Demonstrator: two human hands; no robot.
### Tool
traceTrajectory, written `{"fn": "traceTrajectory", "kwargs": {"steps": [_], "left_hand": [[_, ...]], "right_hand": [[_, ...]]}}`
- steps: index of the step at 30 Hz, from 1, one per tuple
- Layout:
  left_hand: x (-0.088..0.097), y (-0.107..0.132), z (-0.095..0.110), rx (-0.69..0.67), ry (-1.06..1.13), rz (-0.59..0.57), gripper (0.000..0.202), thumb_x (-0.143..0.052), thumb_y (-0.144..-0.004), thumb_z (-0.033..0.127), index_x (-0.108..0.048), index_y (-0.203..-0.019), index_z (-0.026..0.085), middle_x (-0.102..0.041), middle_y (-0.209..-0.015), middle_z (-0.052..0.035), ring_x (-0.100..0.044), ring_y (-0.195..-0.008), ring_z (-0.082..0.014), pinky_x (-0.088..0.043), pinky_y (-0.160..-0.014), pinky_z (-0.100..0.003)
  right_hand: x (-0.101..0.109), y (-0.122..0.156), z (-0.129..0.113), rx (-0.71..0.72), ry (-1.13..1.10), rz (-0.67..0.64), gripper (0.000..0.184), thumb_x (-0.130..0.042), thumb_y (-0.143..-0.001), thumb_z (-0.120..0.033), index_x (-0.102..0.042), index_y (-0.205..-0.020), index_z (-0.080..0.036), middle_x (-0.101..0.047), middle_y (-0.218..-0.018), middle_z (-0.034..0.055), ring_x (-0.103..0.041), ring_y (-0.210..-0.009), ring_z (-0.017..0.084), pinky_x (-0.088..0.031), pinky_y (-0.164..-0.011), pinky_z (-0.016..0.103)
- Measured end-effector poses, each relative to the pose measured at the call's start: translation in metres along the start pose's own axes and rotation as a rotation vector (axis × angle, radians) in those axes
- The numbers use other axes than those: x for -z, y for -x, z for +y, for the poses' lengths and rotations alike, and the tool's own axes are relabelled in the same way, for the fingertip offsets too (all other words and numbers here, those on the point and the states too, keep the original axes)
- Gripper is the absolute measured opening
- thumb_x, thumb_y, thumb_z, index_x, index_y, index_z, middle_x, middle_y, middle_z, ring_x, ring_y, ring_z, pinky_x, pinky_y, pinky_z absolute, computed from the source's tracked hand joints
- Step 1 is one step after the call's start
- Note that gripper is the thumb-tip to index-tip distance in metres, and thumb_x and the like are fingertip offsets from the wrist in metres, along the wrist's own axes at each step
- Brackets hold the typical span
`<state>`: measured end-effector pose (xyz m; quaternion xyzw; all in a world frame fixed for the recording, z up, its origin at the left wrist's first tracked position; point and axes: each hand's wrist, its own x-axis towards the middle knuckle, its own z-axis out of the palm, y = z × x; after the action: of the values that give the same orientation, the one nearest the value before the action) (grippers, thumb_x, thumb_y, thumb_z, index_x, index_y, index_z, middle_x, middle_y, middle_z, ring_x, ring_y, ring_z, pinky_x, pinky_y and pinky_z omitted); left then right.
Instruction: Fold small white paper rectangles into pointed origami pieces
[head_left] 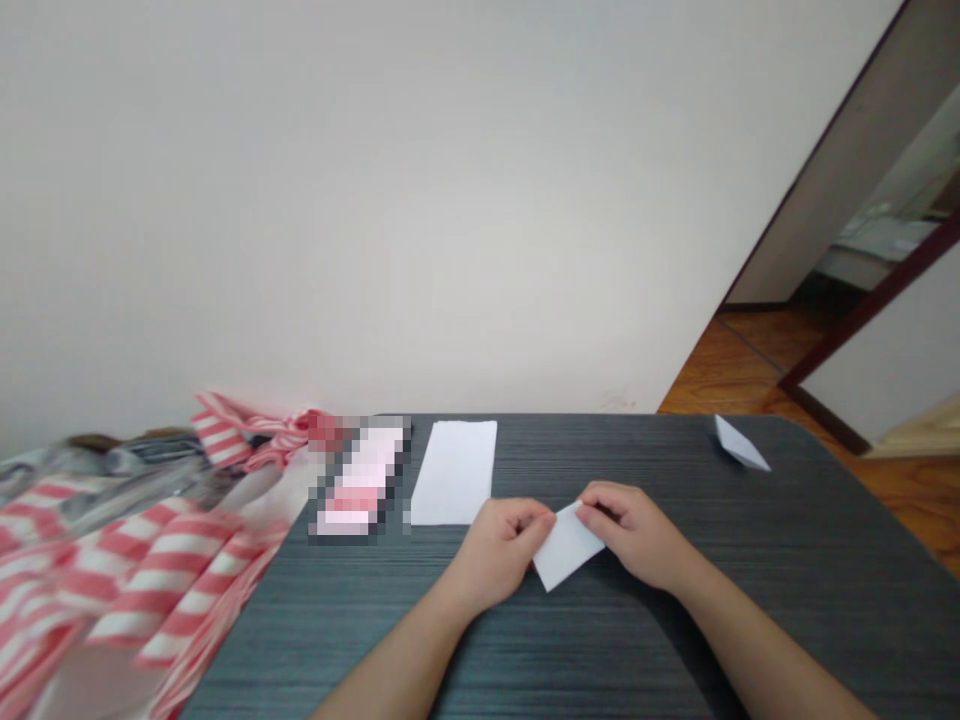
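Between my two hands is a small folded piece of white paper (568, 550), tilted, with one corner pointing down toward me. My left hand (501, 550) pinches its upper left corner between thumb and fingers. On the other side my right hand (634, 530) grips the upper right edge the same way. The paper's far side and the curled fingertips behind it are hidden. Just beyond my left hand lies a stack of white paper sheets (454, 472), flat on the dark table (337, 620).
A folded white paper piece (741, 445) rests at the table's far right. Left of the stack is a pixelated pink and white item (360, 480). Red-and-white striped cloth (150, 570) is heaped beside the table's left edge. A pale wall (450, 220) rises behind the table.
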<state>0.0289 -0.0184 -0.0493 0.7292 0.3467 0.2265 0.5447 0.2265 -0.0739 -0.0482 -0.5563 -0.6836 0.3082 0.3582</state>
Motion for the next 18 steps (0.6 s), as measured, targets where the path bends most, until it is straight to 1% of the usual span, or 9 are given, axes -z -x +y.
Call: {"fn": "traceTrajectory", "kwargs": {"steps": [3, 7, 11, 15, 18], "left_hand": [[-0.001, -0.001, -0.003, 0.05, 0.05, 0.01, 0.031, -0.051, -0.088, 0.034, -0.062, -0.067, 0.014, -0.053, -0.057, 0.0014, -0.046, -0.053, -0.01, -0.032, -0.05, -0.021], [-0.004, -0.001, -0.007, 0.116, 0.154, -0.024, 0.034, -0.049, -0.089, 0.041, -0.063, -0.074, 0.015, -0.056, -0.054, 0.0007, -0.05, -0.049, -0.0117, -0.036, -0.048, -0.021], [-0.005, -0.002, -0.009, 0.126, 0.175, -0.024, 0.037, -0.046, -0.091, 0.043, -0.062, -0.072, 0.015, -0.059, -0.052, -0.0006, -0.052, -0.047, -0.0118, -0.035, -0.047, -0.021], [-0.002, -0.001, -0.004, 0.131, 0.196, -0.048, 0.04, -0.046, -0.091, 0.042, -0.061, -0.067, 0.015, -0.059, -0.052, -0.0009, -0.05, -0.045, -0.0106, -0.034, -0.046, -0.02], [0.0, 0.0, 0.0, 0.095, 0.182, -0.078, 0.04, -0.047, -0.091, 0.042, -0.061, -0.065, 0.014, -0.057, -0.052, -0.0006, -0.051, -0.047, -0.0101, -0.034, -0.047, -0.02]], "right_hand": [[0.0, 0.0, 0.001, -0.008, 0.017, 0.003, 0.029, -0.052, -0.091, -0.024, -0.05, -0.063, -0.018, -0.051, -0.063, -0.0025, -0.049, -0.061, 0.013, -0.036, -0.059, 0.024], [0.002, 0.001, 0.005, -0.038, -0.011, 0.047, 0.029, -0.049, -0.093, -0.026, -0.05, -0.065, -0.018, -0.051, -0.064, -0.0023, -0.048, -0.061, 0.013, -0.036, -0.058, 0.024], [0.002, 0.002, 0.01, -0.096, -0.053, 0.096, 0.027, -0.048, -0.093, -0.028, -0.052, -0.068, -0.018, -0.053, -0.065, -0.0018, -0.048, -0.062, 0.014, -0.037, -0.058, 0.024], [0.003, 0.002, 0.01, -0.112, -0.074, 0.093, 0.025, -0.047, -0.093, -0.029, -0.055, -0.072, -0.018, -0.054, -0.066, -0.0015, -0.05, -0.063, 0.015, -0.037, -0.058, 0.024], [0.005, 0.002, 0.008, -0.103, -0.054, 0.08, 0.027, -0.047, -0.093, -0.029, -0.053, -0.069, -0.018, -0.053, -0.066, -0.0016, -0.049, -0.063, 0.014, -0.037, -0.058, 0.025]]}}
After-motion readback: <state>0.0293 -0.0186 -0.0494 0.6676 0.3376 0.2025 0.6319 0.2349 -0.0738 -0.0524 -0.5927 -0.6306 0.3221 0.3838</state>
